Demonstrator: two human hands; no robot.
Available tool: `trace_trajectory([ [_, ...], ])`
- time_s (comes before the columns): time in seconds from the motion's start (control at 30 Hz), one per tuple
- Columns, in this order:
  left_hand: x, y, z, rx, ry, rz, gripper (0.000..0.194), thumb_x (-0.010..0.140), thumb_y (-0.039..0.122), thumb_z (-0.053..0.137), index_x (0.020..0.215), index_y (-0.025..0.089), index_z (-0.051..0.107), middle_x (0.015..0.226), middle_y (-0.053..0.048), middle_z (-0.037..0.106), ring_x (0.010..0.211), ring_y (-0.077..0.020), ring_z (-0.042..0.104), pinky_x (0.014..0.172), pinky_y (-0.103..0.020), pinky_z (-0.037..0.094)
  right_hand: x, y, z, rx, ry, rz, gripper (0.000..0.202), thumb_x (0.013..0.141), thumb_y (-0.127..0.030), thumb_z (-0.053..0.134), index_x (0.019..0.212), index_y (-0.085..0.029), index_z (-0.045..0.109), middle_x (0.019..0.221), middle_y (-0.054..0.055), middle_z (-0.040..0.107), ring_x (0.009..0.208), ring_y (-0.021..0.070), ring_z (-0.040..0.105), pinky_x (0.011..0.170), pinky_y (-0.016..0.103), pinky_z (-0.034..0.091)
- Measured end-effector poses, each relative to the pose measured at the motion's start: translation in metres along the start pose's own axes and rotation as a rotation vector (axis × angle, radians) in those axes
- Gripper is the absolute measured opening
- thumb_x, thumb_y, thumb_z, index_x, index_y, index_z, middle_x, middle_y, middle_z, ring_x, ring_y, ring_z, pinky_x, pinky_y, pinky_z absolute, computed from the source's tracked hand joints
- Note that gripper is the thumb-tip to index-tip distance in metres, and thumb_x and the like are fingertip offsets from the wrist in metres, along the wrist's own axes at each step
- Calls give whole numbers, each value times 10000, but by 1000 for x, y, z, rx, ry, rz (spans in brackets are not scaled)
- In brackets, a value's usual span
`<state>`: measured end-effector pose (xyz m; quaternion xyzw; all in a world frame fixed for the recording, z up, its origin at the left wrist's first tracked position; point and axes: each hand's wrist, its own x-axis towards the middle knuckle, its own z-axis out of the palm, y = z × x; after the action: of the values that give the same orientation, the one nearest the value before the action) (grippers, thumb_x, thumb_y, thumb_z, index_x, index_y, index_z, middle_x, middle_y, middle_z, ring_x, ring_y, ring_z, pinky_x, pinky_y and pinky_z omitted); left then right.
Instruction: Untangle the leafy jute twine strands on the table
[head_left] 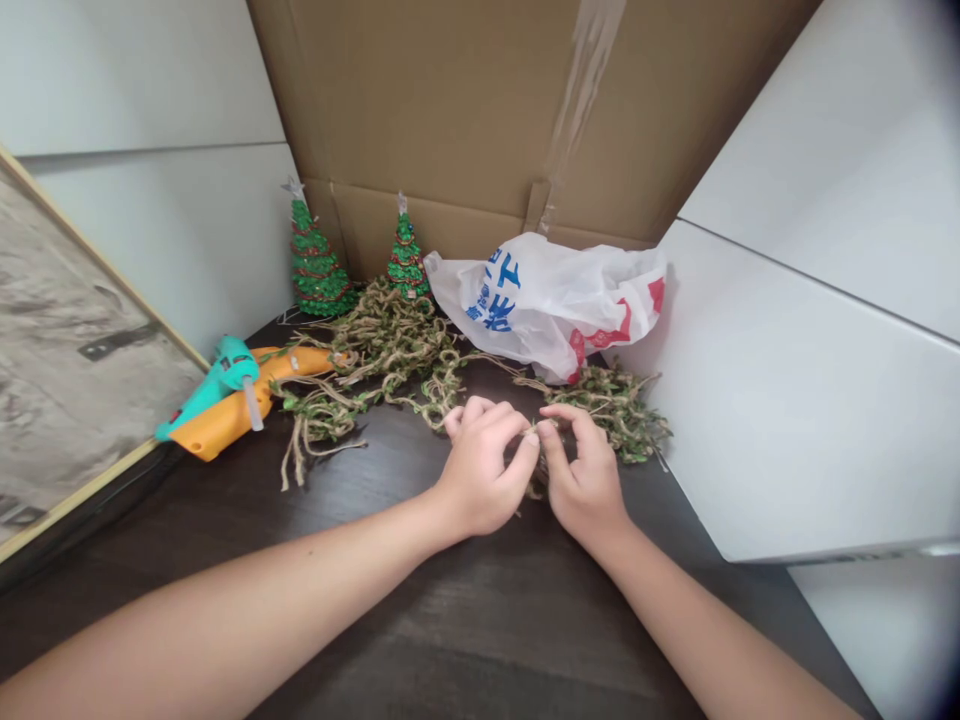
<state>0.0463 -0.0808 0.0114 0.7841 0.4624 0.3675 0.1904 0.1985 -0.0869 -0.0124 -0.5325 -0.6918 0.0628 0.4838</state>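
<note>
My left hand and my right hand meet over the dark tabletop, thumbs and fingertips pinched on a thin strand of green and brown twine that hangs down between them. Most of the strand is hidden by my fingers. Behind my left hand spreads a tangled heap of twine with small green leaves, its loose ends trailing to the left. Another leafy bundle lies just beyond my right hand.
Two small green trees stand at the back by a cardboard panel. A white plastic bag lies behind the hands. At left are a teal glue gun, an orange tool and a framed board. White panels flank both sides.
</note>
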Motion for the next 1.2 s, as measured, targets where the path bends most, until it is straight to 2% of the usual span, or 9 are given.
trace_trajectory([
  [0.2,1,-4,0,-99,76,-70,368,1041,380,363,787,210,568,806,-4,625,928,-196,501,873,-402,307,0,-1,0,-12,-76,-21,211,999,-364,491,1073,-220,627,988,62,680,923,216,634,879,423,461],
  [0.3,1,-5,1,-145,60,-53,367,1046,372,359,808,217,591,817,2,632,931,-192,501,875,-396,304,1,-4,-2,26,-107,-66,234,1002,-317,475,1155,-212,618,1051,82,646,1004,220,620,927,433,477],
  [0.43,1,-6,1,-209,27,-35,360,1044,358,368,802,211,590,819,8,625,940,-186,496,875,-393,288,0,-5,-3,133,-128,-99,303,1007,-246,439,1274,-217,580,1235,105,620,1184,215,582,1045,427,463],
  [0.5,1,-6,0,-226,11,-29,355,1038,347,378,791,207,591,826,8,623,947,-187,492,876,-393,279,-2,-3,-2,166,-142,-87,314,1006,-227,432,1289,-230,570,1268,95,635,1199,209,591,1056,424,466],
  [0.7,1,-6,0,-258,6,-39,304,1025,293,395,832,218,618,861,20,647,965,-180,498,892,-394,266,-4,1,1,112,-101,12,323,959,-247,527,1278,-224,566,1192,92,679,1087,225,643,980,437,515],
  [0.87,1,-6,1,-224,4,-63,276,1010,264,391,825,210,589,857,21,652,960,-179,505,885,-395,266,-4,3,4,151,-101,29,208,972,-280,525,1154,-225,609,1135,83,700,1066,225,663,965,423,525],
  [0.97,2,-5,2,-178,-27,-96,260,990,243,408,805,206,588,849,22,664,947,-180,507,885,-401,260,-5,5,4,168,-48,55,228,979,-274,519,1196,-226,566,1135,87,689,1042,216,672,931,404,539],
  [1.1,2,-2,0,-182,-98,-55,286,970,253,434,738,197,591,796,15,656,936,-186,508,890,-404,257,-2,2,2,96,-28,-15,199,985,-238,482,1152,-213,587,1044,88,643,985,213,640,898,402,531],
  [1.2,1,-1,-3,-236,-111,-5,279,970,261,424,759,200,596,815,12,664,941,-184,513,916,-401,265,2,-2,-1,95,-48,-64,231,987,-215,458,1167,-207,603,1082,103,599,1047,218,610,941,412,515],
])
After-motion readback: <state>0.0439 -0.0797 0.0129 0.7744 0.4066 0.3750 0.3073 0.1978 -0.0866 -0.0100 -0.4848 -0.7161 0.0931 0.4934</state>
